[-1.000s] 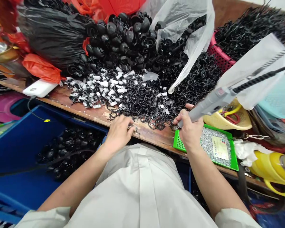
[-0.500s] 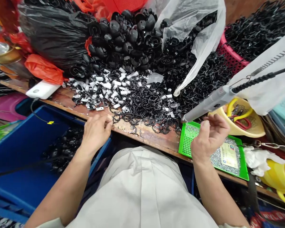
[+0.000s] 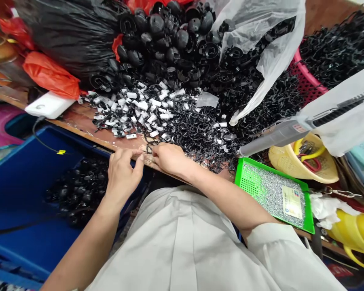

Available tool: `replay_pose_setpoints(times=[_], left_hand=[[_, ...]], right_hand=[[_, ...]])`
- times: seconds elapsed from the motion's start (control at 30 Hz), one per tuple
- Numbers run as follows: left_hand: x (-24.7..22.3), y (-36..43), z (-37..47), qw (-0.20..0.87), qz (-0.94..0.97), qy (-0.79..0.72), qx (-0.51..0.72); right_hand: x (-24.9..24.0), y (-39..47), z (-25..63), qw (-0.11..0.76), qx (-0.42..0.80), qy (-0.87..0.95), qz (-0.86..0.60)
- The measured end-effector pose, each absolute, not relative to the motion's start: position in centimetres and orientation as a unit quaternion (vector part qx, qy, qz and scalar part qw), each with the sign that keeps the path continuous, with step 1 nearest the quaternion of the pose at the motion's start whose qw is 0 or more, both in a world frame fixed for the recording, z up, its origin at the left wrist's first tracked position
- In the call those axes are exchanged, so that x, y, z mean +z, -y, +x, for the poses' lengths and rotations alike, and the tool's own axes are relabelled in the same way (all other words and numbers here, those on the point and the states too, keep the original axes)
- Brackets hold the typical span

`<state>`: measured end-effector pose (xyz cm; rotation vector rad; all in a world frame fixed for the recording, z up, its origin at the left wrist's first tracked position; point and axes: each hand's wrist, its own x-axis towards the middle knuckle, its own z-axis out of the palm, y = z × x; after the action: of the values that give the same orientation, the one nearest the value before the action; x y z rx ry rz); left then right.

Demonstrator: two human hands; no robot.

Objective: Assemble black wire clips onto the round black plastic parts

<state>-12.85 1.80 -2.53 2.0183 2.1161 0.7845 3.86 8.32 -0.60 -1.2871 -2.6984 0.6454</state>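
At the front edge of the bench, my left hand [image 3: 123, 173] has its thumb and forefinger brought close together; what lies between them is too small to make out. My right hand [image 3: 170, 159] is just right of it, fingers curled down at the bench edge, their tips partly hidden. Thin black plastic pieces [image 3: 189, 133] are heaped right behind my right hand. Behind both hands spreads a pile of small white-and-black parts [image 3: 151, 107]. An electric screwdriver [image 3: 276, 139] hangs at the right, its tip over a green tray [image 3: 310, 210] of small metal screws [image 3: 269, 186].
Round black plastic housings [image 3: 182, 38] are piled at the back beside a black bag [image 3: 66, 40]. A blue bin [image 3: 18, 194] with black parts stands below left. At right are a yellow bowl [image 3: 282, 159] with pliers, a pink basket [image 3: 306, 81] and a white power bank-like box [image 3: 50, 106].
My right hand has moved left from over the green tray to the bench edge beside my left hand. The screwdriver has swung slightly; my left hand stays almost in place.
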Motion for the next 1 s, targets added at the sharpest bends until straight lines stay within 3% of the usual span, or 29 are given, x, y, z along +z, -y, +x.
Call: replay_pose_setpoints(times=[0.33, 0.53, 0.83, 1.0], left_hand=[[-3.6, -1.9, -12.9, 0.095, 0.658, -0.686, 0.296], [-3.1, -3.9, -13.2, 0.056, 0.668, -0.682, 0.293], [-1.6, -6.6, -14.8, 0.012, 0.657, -0.702, 0.274], [-2.0, -5.4, -15.1, 0.042, 0.679, -0.691, 0.245]], right_hand=[[0.8, -7.8, 2.6, -0.028, 0.201, 0.876, -0.438], [1.2, -8.3, 1.9, -0.059, 0.209, 0.872, -0.439], [1.2, -8.3, 2.7, -0.04, 0.218, 0.877, -0.427], [-0.3, -8.7, 3.4, 0.009, 0.187, 0.855, -0.483]])
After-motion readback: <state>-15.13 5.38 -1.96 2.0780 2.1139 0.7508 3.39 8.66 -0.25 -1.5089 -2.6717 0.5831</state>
